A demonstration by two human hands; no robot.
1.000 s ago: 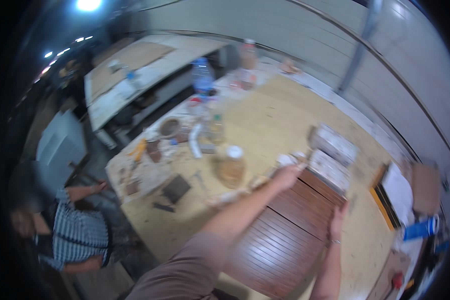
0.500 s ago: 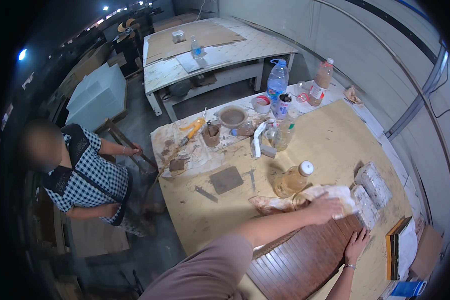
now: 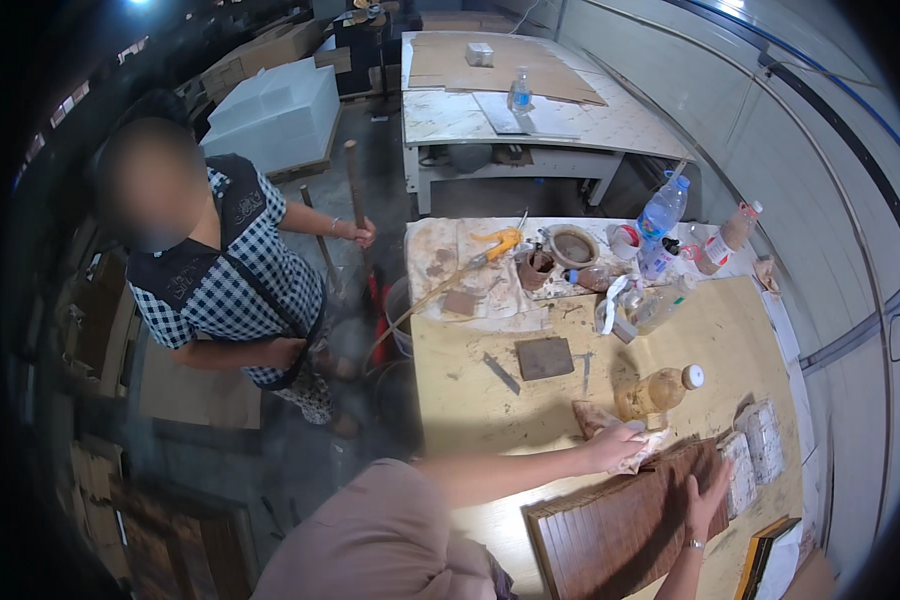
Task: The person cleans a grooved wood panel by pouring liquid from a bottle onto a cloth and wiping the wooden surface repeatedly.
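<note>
A brown wooden panel [image 3: 610,530] with grooved strips lies on the table in front of me, shadowed by my arms. My left hand [image 3: 610,448] is closed on a stained white cloth [image 3: 640,455] just past the panel's far edge. Right beside the cloth stands a bottle of amber liquid with a white cap [image 3: 660,392]. My right hand [image 3: 705,497] is over the panel's right part, fingers spread and holding nothing; whether it touches the wood I cannot tell.
White wrapped blocks [image 3: 763,440] lie right of the panel. Farther back are a flat brown plate [image 3: 545,358], a bowl [image 3: 574,245], a yellow-handled tool [image 3: 500,242] and several bottles. At left a person [image 3: 240,270] in a checked shirt holds a wooden handle [image 3: 356,190].
My view has turned left, bringing the other person nearer the middle. My left hand has moved the cloth leftward relative to the bottle. The right hand's fingers have spread over the panel.
</note>
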